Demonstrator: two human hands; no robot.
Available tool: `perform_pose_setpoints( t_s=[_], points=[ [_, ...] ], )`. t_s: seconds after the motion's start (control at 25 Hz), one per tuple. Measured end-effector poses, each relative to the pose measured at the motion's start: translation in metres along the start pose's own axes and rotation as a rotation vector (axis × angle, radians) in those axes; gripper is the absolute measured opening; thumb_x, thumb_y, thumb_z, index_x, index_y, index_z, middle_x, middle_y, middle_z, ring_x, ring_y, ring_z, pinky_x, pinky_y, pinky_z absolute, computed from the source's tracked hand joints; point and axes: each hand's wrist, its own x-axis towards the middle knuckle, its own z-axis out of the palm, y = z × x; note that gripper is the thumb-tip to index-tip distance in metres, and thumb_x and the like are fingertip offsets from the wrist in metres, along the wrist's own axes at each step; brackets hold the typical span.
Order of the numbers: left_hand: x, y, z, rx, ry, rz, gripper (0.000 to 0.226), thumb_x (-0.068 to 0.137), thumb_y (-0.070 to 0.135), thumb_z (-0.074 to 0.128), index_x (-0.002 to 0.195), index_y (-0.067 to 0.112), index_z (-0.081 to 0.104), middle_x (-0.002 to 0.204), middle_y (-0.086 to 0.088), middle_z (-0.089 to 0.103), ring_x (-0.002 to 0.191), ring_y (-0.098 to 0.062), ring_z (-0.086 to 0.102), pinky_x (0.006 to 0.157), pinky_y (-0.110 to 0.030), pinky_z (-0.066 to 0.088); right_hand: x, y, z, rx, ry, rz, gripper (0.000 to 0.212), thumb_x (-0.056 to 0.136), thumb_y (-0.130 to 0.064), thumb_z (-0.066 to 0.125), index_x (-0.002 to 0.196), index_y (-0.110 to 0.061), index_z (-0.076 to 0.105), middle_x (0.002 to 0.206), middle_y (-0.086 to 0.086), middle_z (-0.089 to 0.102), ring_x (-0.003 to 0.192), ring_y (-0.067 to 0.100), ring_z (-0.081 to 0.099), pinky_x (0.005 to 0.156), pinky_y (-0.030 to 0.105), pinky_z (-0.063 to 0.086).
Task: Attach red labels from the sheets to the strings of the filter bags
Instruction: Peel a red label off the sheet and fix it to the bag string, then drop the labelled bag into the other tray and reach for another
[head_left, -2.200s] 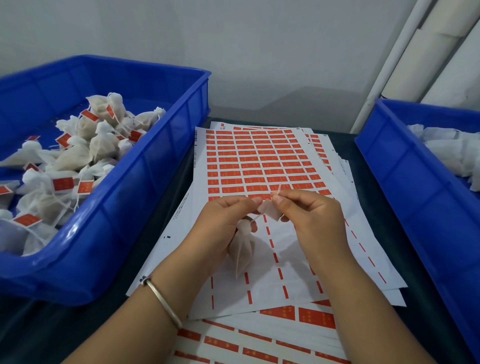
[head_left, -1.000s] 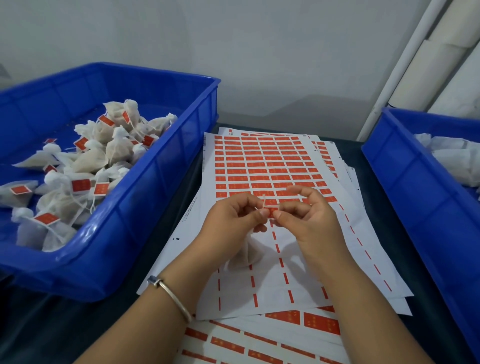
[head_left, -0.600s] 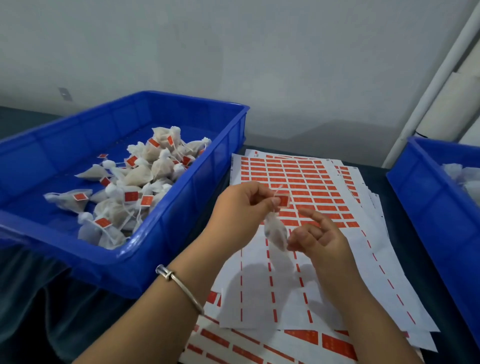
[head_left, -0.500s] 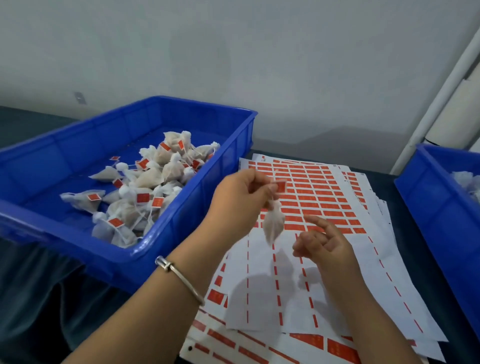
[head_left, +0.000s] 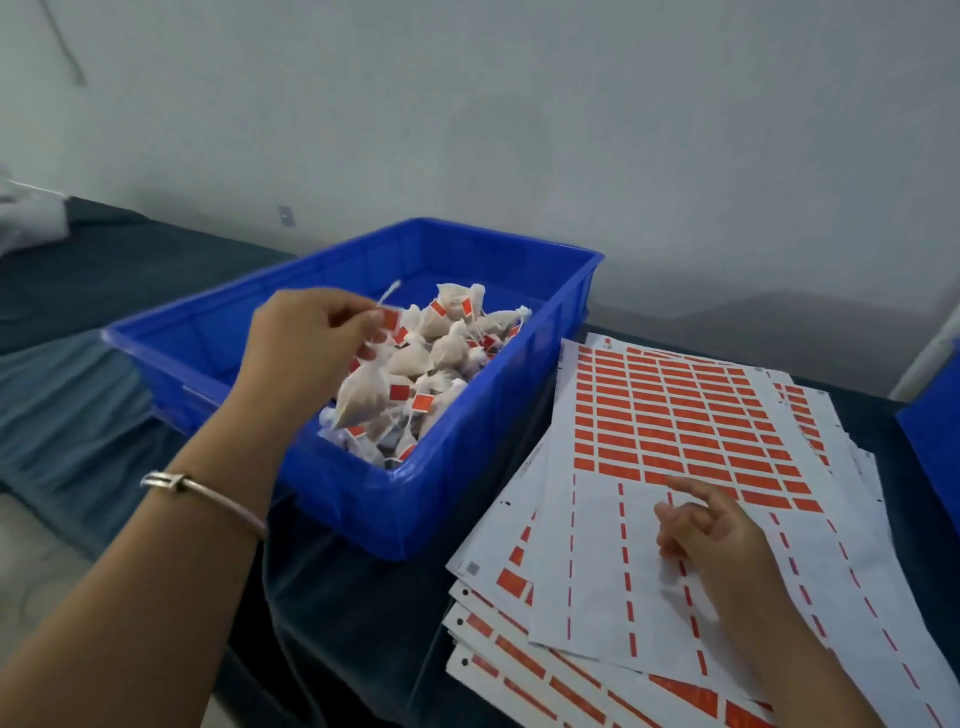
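Note:
My left hand (head_left: 306, 338) is over the left blue bin (head_left: 467, 467), pinching the red label (head_left: 389, 318) on the string of a white filter bag (head_left: 361, 397). That bag hangs slanted from my fingers just above the pile of labelled filter bags (head_left: 447, 353) inside the bin. My right hand (head_left: 706, 525) hovers low over the top sheet of red labels (head_left: 675, 410), fingers loosely curled with the index finger stretched out, holding nothing. The sheet's near rows are stripped of labels.
More label sheets (head_left: 519, 670) are stacked underneath, fanned toward me. A second blue bin (head_left: 932, 447) shows only its edge at the far right. The dark table cover (head_left: 337, 623) runs under everything, with a wall behind.
My left hand carried the labelled filter bag leftward from above the sheets to over the left bin. My right hand let go and sank toward the sheet. The view swung left.

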Motion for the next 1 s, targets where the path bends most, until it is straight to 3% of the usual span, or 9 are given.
perform_pose_setpoints(
  t_s=[0.24,0.36,0.48,0.6,0.68,0.8,0.88,0.92,1.0],
  points=[
    [0.0,-0.029,0.017,0.186,-0.332,-0.145,0.014,0.092,0.019,0.056,0.092,0.016,0.07,0.068,0.013,0.067,0.057,0.006,0.062,0.06,-0.014,0.042,-0.002,0.002,0.002,-0.076,-0.034,-0.013,0.02,0.085,-0.026,0.065,0.104,-0.031,0.06,0.068,-0.004,0.069,0.064,0.015,0.065,0.057,0.011,0.045],
    [-0.001,-0.015,0.024,0.136,-0.322,-0.088,0.013,0.091,0.021,0.059,0.088,0.019,0.071,0.07,0.014,0.067,0.064,0.003,0.063,0.067,-0.016,0.046,-0.005,-0.001,0.004,-0.065,-0.011,0.021,0.017,0.087,-0.027,0.064,0.103,-0.029,0.062,0.077,-0.005,0.07,0.07,0.013,0.066,0.053,0.008,0.046],
    [-0.01,0.009,0.037,0.024,-0.276,-0.017,0.012,0.088,0.019,0.062,0.08,0.026,0.068,0.068,0.015,0.068,0.065,0.003,0.064,0.063,-0.015,0.046,-0.013,-0.012,0.01,-0.055,0.016,0.065,0.009,0.09,-0.03,0.061,0.099,-0.031,0.063,0.09,-0.009,0.068,0.081,0.011,0.066,0.062,0.012,0.048],
    [-0.03,0.05,0.077,-0.097,-0.425,0.043,0.017,0.088,0.02,0.062,0.075,0.031,0.063,0.067,0.015,0.067,0.064,0.005,0.064,0.062,-0.012,0.045,-0.017,-0.027,-0.002,-0.151,0.06,0.022,0.009,0.09,-0.03,0.061,0.084,-0.036,0.059,0.093,-0.014,0.066,0.083,0.006,0.063,0.065,0.012,0.045],
    [-0.048,0.078,0.116,-0.045,-0.556,0.113,0.013,0.088,0.028,0.062,0.077,0.035,0.062,0.071,0.018,0.066,0.065,0.004,0.063,0.059,-0.011,0.042,-0.017,-0.045,-0.021,-0.205,0.097,-0.025,0.014,0.089,-0.031,0.063,0.077,-0.038,0.058,0.084,-0.023,0.062,0.078,0.001,0.061,0.061,0.009,0.042],
    [-0.077,0.106,0.176,0.015,-0.682,0.193,0.01,0.089,0.034,0.06,0.095,0.037,0.067,0.088,0.023,0.062,0.068,0.003,0.057,0.054,-0.01,0.038,-0.011,-0.074,-0.053,-0.259,0.184,-0.1,0.017,0.088,-0.029,0.066,0.074,-0.038,0.059,0.078,-0.024,0.06,0.075,0.002,0.064,0.062,0.014,0.05],
    [-0.097,0.117,0.217,0.049,-0.778,0.2,0.025,0.089,0.038,0.058,0.113,0.033,0.062,0.11,0.015,0.061,0.08,-0.002,0.057,0.063,-0.017,0.048,-0.002,-0.09,-0.083,-0.221,0.311,-0.13,0.021,0.086,-0.024,0.068,0.07,-0.035,0.062,0.072,-0.017,0.065,0.067,0.004,0.067,0.058,0.016,0.054],
    [-0.108,0.122,0.237,0.089,-0.83,0.228,0.033,0.089,0.042,0.057,0.121,0.032,0.057,0.125,0.011,0.056,0.095,-0.008,0.058,0.078,-0.027,0.052,0.006,-0.095,-0.101,-0.216,0.387,-0.141,0.021,0.085,-0.022,0.068,0.068,-0.032,0.064,0.068,-0.015,0.066,0.062,0.001,0.066,0.053,0.013,0.052],
    [-0.129,0.121,0.266,0.22,-0.905,0.3,0.052,0.089,0.052,0.05,0.136,0.03,0.042,0.148,0.007,0.035,0.131,-0.021,0.039,0.107,-0.048,0.031,0.031,-0.105,-0.142,-0.286,0.537,-0.159,0.019,0.084,-0.018,0.066,0.065,-0.024,0.067,0.063,-0.011,0.066,0.055,0.001,0.062,0.051,0.017,0.049]
  ],
)
